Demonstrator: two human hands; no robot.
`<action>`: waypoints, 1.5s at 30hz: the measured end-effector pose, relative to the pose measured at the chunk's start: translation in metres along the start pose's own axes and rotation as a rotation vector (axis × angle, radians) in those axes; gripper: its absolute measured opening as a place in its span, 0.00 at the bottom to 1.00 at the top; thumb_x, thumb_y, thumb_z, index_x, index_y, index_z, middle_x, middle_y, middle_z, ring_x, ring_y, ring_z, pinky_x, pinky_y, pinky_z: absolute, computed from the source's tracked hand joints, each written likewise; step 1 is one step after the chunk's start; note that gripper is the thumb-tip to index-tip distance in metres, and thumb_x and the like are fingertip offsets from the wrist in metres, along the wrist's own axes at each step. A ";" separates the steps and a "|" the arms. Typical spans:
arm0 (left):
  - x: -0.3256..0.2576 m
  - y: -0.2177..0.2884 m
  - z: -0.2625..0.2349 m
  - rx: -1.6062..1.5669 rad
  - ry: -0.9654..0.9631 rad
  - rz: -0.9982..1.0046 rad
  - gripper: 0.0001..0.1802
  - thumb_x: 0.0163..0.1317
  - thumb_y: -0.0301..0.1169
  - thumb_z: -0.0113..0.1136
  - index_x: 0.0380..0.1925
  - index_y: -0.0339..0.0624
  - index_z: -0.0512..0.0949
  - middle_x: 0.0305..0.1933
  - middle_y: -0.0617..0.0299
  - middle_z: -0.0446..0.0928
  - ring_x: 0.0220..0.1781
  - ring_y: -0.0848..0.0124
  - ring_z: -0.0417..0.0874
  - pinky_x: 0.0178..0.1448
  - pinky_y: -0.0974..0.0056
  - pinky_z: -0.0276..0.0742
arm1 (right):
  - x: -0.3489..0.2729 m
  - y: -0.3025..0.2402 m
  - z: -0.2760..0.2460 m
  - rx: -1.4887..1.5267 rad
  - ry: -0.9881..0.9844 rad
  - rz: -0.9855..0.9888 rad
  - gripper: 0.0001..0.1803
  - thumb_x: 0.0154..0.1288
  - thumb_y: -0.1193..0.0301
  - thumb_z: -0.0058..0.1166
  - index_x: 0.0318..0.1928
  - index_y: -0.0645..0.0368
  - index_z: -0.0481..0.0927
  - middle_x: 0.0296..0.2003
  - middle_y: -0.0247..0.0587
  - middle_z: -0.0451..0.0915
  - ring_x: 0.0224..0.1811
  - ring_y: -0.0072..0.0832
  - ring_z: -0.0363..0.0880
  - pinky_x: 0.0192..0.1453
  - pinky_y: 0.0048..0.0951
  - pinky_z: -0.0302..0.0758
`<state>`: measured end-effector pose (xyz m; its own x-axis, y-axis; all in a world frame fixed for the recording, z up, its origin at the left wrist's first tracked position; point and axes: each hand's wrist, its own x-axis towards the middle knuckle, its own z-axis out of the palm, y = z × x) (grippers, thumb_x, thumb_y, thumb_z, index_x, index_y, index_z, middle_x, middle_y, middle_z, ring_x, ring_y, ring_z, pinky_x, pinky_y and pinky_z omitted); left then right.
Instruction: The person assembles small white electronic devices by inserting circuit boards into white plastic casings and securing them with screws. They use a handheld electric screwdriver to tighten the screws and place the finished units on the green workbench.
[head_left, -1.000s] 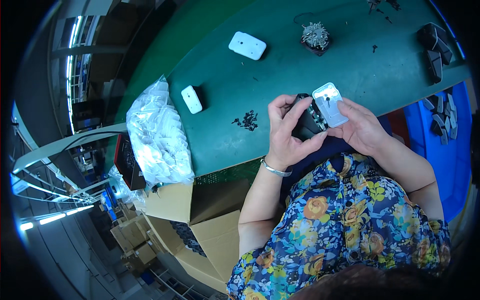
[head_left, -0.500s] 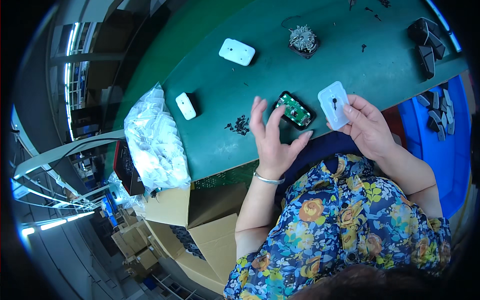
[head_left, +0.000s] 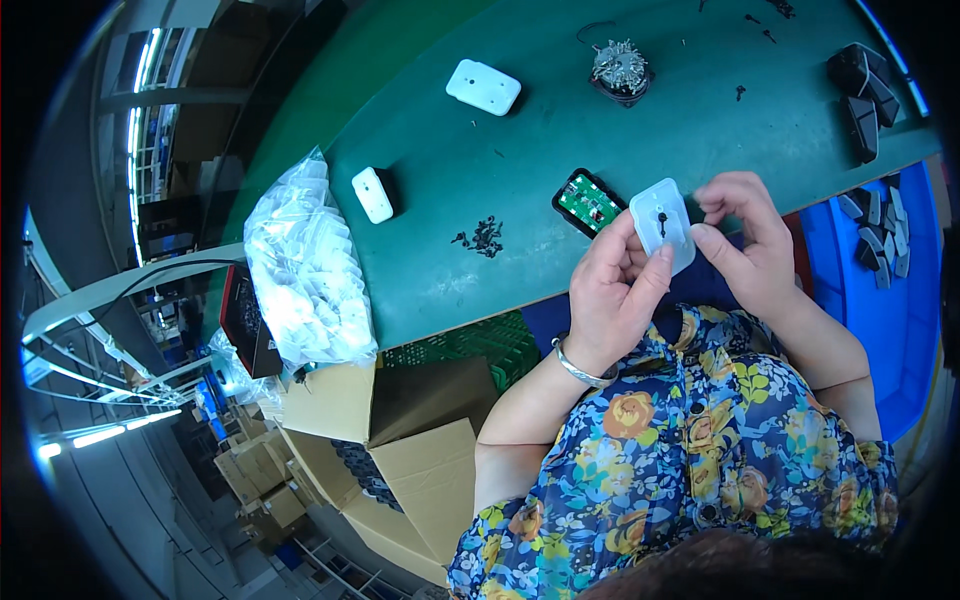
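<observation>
My left hand (head_left: 612,300) grips a translucent white plastic cover (head_left: 679,220) between thumb and fingers, above the table's near edge. A small black keyhole-shaped piece (head_left: 662,224) shows at the middle of the cover. Just right of it is my right hand (head_left: 752,248), its fingers bent and its thumb apart from them; nothing shows in its grasp. On the table behind my left hand sits a black housing with a green circuit board (head_left: 588,203) in it, its near corner hidden by the hand and cover. A pile of small black parts (head_left: 485,238) lies to its left.
Two white cases (head_left: 484,88) (head_left: 373,195) stand on the green table (head_left: 430,300). Farther back is a clump of metal screws (head_left: 620,68). A clear bag of white parts (head_left: 305,265) covers the left end. Black casings (head_left: 862,95) sit far right, above a blue bin (head_left: 850,300). An opened carton (head_left: 425,480) stands below.
My left hand has moved right from beside the circuit board and taken hold of the cover. My right hand has let go of it and drawn slightly away to the right.
</observation>
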<state>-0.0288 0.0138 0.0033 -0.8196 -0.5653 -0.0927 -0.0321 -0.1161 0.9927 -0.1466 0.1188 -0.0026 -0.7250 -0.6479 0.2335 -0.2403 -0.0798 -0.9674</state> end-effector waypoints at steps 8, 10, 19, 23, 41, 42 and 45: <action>-0.002 -0.006 0.004 0.200 0.014 0.146 0.24 0.54 0.23 0.59 0.52 0.35 0.68 0.32 0.61 0.74 0.27 0.79 0.76 0.32 0.75 0.74 | 0.010 -0.005 -0.004 -0.462 -0.088 -0.323 0.10 0.43 0.78 0.62 0.30 0.60 0.78 0.29 0.38 0.72 0.31 0.32 0.71 0.31 0.29 0.68; -0.001 -0.006 0.004 0.234 -0.015 0.152 0.24 0.54 0.22 0.58 0.52 0.34 0.67 0.32 0.61 0.74 0.27 0.80 0.76 0.32 0.76 0.74 | 0.011 -0.006 -0.003 -0.487 -0.078 -0.360 0.09 0.43 0.78 0.61 0.29 0.60 0.77 0.28 0.39 0.72 0.30 0.33 0.72 0.31 0.29 0.68; 0.010 0.000 0.009 -0.085 -0.048 -0.092 0.21 0.56 0.23 0.57 0.51 0.34 0.68 0.28 0.65 0.74 0.24 0.82 0.75 0.27 0.75 0.75 | 0.014 -0.007 -0.008 -0.577 -0.058 -0.399 0.09 0.42 0.79 0.61 0.27 0.60 0.76 0.28 0.39 0.72 0.29 0.34 0.72 0.28 0.30 0.68; 0.014 0.004 0.009 -0.180 -0.082 -0.177 0.20 0.57 0.22 0.55 0.51 0.33 0.66 0.34 0.62 0.75 0.30 0.82 0.76 0.28 0.76 0.76 | 0.013 -0.007 -0.011 -0.574 -0.035 -0.402 0.09 0.42 0.79 0.61 0.27 0.60 0.76 0.27 0.39 0.72 0.29 0.33 0.71 0.29 0.30 0.68; 0.010 0.005 0.009 -0.186 -0.261 -0.145 0.22 0.60 0.20 0.50 0.56 0.32 0.63 0.46 0.58 0.76 0.36 0.80 0.77 0.36 0.78 0.73 | 0.078 0.047 -0.081 -0.856 0.219 0.042 0.09 0.56 0.68 0.56 0.33 0.62 0.79 0.30 0.38 0.76 0.28 0.26 0.75 0.35 0.25 0.71; 0.006 0.002 0.006 -0.211 -0.246 -0.113 0.22 0.60 0.20 0.49 0.56 0.32 0.63 0.46 0.57 0.75 0.37 0.79 0.77 0.37 0.78 0.73 | 0.078 0.048 -0.082 -0.864 0.217 0.063 0.09 0.56 0.68 0.57 0.33 0.62 0.79 0.30 0.38 0.76 0.28 0.25 0.75 0.35 0.24 0.71; -0.008 -0.001 -0.008 -0.244 -0.218 -0.020 0.23 0.63 0.21 0.45 0.59 0.33 0.60 0.50 0.54 0.73 0.43 0.71 0.79 0.42 0.73 0.76 | 0.078 0.048 -0.085 -0.797 0.229 0.063 0.11 0.56 0.67 0.57 0.33 0.64 0.79 0.30 0.38 0.76 0.28 0.24 0.74 0.35 0.22 0.71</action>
<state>-0.0175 0.0117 0.0025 -0.9242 -0.3760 -0.0671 0.0670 -0.3326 0.9407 -0.2695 0.1282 -0.0221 -0.8452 -0.4563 0.2782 -0.5174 0.5680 -0.6401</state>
